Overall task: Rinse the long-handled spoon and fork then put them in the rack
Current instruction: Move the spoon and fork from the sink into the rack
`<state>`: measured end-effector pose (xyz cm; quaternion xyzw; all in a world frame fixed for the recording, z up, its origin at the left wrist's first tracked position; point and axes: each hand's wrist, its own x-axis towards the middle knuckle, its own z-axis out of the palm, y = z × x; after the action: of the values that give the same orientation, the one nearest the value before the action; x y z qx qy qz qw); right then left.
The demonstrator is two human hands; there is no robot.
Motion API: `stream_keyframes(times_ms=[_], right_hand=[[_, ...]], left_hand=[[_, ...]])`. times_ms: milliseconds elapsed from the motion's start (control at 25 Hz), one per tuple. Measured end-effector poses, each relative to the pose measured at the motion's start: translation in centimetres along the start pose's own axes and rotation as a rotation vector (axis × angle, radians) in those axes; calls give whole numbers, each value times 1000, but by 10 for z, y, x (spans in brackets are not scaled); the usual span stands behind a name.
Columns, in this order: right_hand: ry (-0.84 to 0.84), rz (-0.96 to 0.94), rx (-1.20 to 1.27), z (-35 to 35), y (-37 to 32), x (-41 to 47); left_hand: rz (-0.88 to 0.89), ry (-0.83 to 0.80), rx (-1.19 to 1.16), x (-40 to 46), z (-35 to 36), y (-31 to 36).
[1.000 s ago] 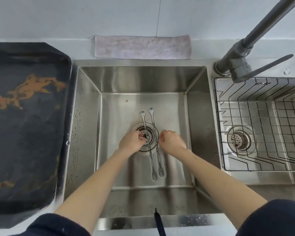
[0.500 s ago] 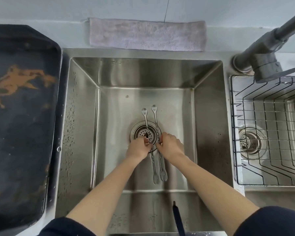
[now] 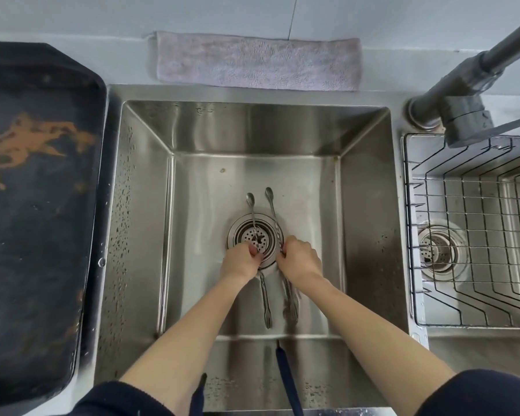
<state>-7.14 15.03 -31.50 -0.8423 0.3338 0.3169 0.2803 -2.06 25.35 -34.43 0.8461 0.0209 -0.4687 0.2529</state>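
Two hands pinch two long utensils at the bottom of the sink.

The left hand [image 3: 240, 262] pinches the middle of the left utensil [image 3: 252, 205] and the right hand [image 3: 300, 261] pinches the middle of the right utensil [image 3: 270, 197] — both lie side by side across the drain [image 3: 243, 232] of the steel sink [image 3: 138, 205], small spoon ends to the far side and fork ends to the near side. Which one is the spoon and which the fork, I cannot tell. The wire rack [image 3: 475, 223] sits in the right basin, well apart, under the dark faucet [image 3: 463, 85]. A black tray [image 3: 36, 205] lies on the desk at left — a grey cloth [image 3: 257, 63] lies behind the sink.
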Motion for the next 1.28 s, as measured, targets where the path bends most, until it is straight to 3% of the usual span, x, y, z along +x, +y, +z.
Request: stream_keyframes(times_ms=[440,920,1280], right_hand=[[59,-26,86,-11,0,-13],[217,-88,167,-55,-12,-46],[326,-135,240,-91,-5,-87]], left_hand=[[29,69,13,-8,-8,4],[91,108,-188,-34,-28,18],[262,167,-255,-81,-41,52]])
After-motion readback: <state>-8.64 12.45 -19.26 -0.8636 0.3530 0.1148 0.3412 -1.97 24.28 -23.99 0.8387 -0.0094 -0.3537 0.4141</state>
